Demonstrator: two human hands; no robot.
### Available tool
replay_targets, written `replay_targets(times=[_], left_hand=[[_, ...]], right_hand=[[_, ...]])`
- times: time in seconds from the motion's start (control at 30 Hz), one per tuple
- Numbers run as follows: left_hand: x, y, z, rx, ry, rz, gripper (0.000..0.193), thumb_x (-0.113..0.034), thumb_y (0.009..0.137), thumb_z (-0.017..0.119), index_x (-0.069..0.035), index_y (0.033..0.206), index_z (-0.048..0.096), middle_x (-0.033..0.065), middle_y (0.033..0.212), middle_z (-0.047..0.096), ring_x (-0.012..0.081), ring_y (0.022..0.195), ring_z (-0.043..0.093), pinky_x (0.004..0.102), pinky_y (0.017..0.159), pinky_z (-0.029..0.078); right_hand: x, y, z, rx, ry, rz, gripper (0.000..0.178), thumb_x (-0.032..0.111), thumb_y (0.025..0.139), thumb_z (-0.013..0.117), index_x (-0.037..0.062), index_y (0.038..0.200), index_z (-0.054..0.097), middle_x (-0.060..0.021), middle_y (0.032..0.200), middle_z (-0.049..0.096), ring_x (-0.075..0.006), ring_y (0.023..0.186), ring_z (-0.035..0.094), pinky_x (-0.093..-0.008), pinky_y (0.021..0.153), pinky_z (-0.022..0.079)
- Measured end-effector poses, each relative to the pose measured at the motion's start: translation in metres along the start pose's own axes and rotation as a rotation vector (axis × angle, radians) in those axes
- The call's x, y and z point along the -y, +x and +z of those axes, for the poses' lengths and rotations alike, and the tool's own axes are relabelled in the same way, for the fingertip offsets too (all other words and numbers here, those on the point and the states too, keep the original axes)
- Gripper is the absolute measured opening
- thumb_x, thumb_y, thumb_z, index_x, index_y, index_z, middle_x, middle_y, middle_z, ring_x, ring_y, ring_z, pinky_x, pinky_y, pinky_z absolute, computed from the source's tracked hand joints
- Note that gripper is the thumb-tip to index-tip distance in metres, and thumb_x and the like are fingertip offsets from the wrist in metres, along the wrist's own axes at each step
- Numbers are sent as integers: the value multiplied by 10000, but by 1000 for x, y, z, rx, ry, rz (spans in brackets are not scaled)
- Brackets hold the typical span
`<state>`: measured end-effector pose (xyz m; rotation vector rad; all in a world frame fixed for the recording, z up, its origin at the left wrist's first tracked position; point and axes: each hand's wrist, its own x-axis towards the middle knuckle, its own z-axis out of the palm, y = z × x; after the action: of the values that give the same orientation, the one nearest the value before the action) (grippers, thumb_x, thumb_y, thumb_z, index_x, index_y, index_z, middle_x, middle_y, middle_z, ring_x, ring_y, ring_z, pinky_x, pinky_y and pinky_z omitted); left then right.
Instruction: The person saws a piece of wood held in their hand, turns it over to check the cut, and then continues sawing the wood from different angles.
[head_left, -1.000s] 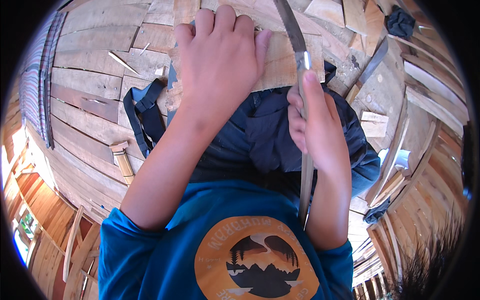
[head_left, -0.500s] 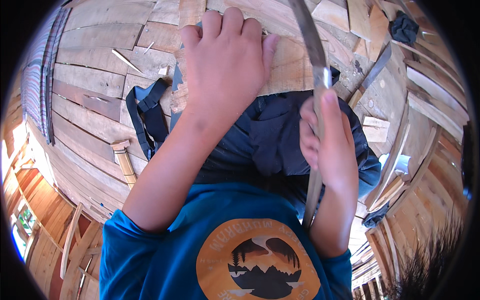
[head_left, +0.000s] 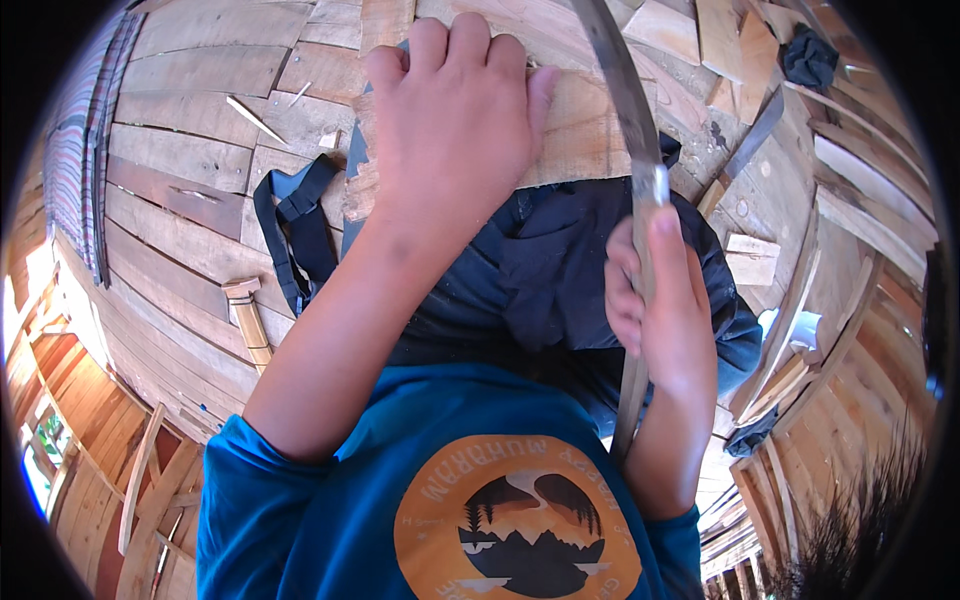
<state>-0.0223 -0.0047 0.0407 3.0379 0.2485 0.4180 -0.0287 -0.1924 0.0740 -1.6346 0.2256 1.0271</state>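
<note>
My left hand (head_left: pixel 455 130) is closed on a rough wooden board (head_left: pixel 585 130) that lies over my lap. Its fingers curl down at the board's far side, so the fingertips are hidden, and the thumb rests along the right. My right hand (head_left: pixel 665 300) grips the long wooden handle of a big knife (head_left: pixel 618 85). The thumb lies on top of the handle, near the bright metal collar. The dark blade points away from me, passing over or beside the board's right end; whether it touches the wood I cannot tell. The handle's rear end reaches back beside my forearm.
A second long blade with a wooden handle (head_left: pixel 750 145) lies on the plank floor (head_left: pixel 170 205) at the right. Black straps (head_left: pixel 300 225) and a wood-handled tool or sheath (head_left: pixel 248 318) lie at the left. Offcuts (head_left: pixel 750 258) and stacked boards (head_left: pixel 870 170) fill the right side.
My right hand and the knife have moved slightly toward me and to the right. My left hand and the board have barely shifted.
</note>
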Motion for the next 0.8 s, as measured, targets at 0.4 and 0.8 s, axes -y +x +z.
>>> replay_targets(times=[0.4,0.8], left_hand=[[2,-6,22,-185,99,35,284,-371,882,605,-104,808,666,31,842,554,236,855,494,404,750,347],[-2,3,-2,60,42,7,331,-339,912,540,-28,879,649,133,947,568,298,968,506,456,843,357]], right_hand=[[20,45,16,-73,-87,-44,568,648,965,355,117,774,420,48,532,299,-35,388,272,-199,350,211],[-12,4,-1,14,10,56,566,636,974,329,113,772,406,37,541,314,-37,399,280,-202,355,212]])
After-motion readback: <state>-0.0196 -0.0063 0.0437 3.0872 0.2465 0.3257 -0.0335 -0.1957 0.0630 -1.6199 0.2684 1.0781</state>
